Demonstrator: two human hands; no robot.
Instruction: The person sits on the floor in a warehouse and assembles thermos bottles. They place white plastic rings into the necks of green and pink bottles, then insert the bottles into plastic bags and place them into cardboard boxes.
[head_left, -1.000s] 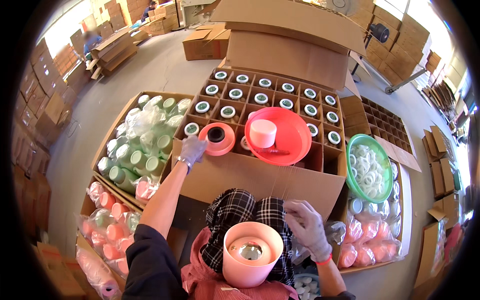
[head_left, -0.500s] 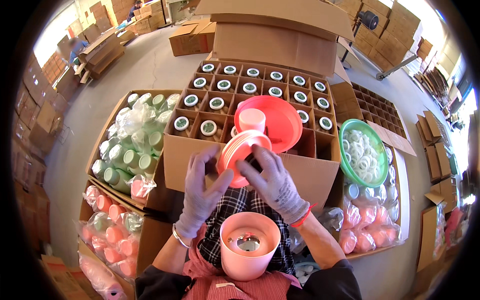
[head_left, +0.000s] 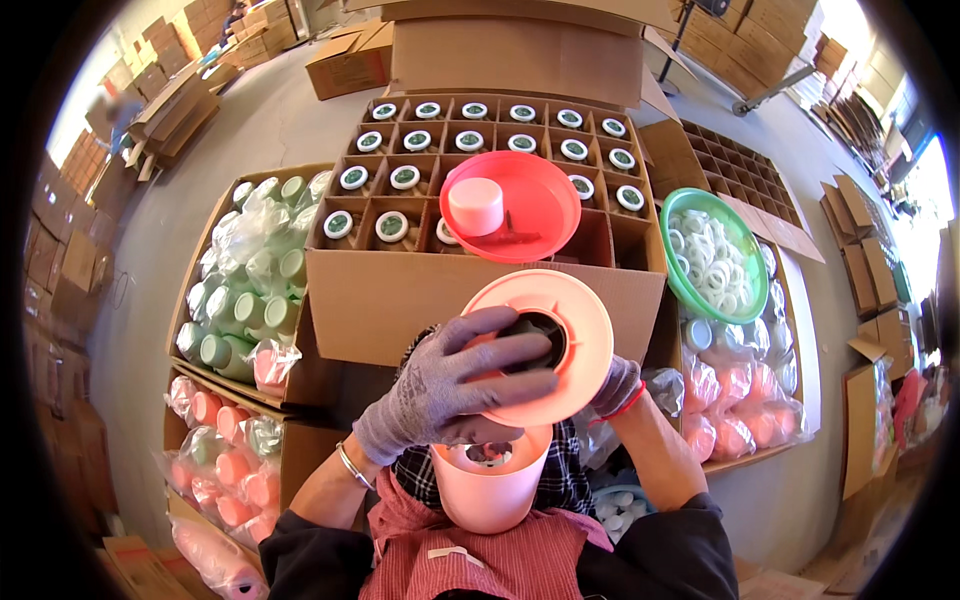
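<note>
My left hand [head_left: 455, 380] holds the pink disc [head_left: 588, 350] above my lap's pink pot [head_left: 487, 500]; my right hand [head_left: 618, 388], mostly hidden, I cannot tell. The red basin [head_left: 545, 195] holds a pink cup [head_left: 475, 207]; the green basket [head_left: 690, 298], white rings [head_left: 722, 268].

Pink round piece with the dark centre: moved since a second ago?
Yes. Judged against the divided carton, the pink round piece went toward the person and rightward: from over the carton's front-left part to in front of it.
</note>
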